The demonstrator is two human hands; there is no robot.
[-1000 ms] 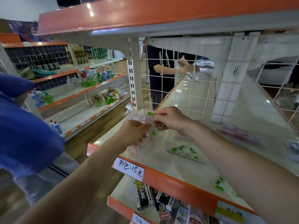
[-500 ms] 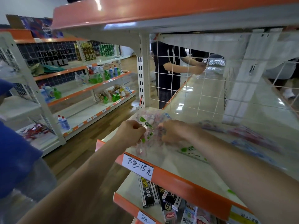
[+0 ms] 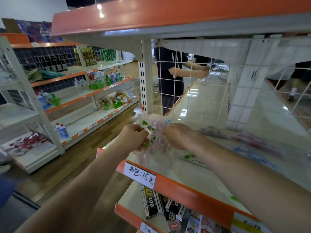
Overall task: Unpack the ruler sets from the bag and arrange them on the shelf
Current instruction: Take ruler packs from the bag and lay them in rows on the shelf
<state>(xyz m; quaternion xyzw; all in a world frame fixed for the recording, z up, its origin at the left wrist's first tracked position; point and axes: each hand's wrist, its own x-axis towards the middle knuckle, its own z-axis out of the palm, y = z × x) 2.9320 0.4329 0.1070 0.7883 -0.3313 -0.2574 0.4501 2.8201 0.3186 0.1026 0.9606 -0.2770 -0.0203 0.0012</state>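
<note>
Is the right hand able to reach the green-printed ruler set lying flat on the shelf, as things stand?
Probably yes. The ruler set lies on the shelf near the right hand, with nothing between. But this hand and the left hand both grip the bag, so it must let go first.

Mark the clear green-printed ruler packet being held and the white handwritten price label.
clear green-printed ruler packet point(image 3: 155, 126), head view, its printed middle panel.
white handwritten price label point(image 3: 140, 175), head view, centre of the paper.
</note>
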